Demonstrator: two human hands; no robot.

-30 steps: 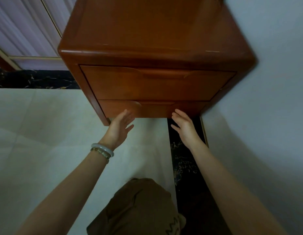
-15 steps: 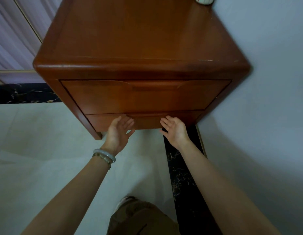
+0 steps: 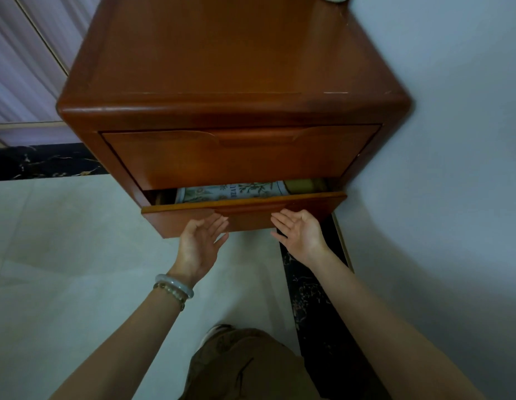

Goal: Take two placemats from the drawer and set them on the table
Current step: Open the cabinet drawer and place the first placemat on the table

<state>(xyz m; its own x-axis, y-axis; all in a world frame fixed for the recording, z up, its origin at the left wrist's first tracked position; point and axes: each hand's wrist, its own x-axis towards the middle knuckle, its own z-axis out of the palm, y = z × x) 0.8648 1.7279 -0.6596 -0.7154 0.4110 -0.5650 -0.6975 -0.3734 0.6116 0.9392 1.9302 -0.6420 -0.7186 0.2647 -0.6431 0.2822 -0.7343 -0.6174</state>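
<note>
Now That the Lower Drawer [image 3: 251, 213] Is Ajar

On the wooden cabinet [image 3: 222, 67], it has just slid partly out, baring a floral placemat [image 3: 236, 191] inside, behind its front edge. My left hand [image 3: 200, 243] and right hand [image 3: 301, 232] touch that front, fingers straight, gripping nothing. I'd pull further.

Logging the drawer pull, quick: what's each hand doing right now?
Left hand: open, fingers straight at the lower drawer front, holding nothing.
Right hand: open, fingers straight, holding nothing.
</note>
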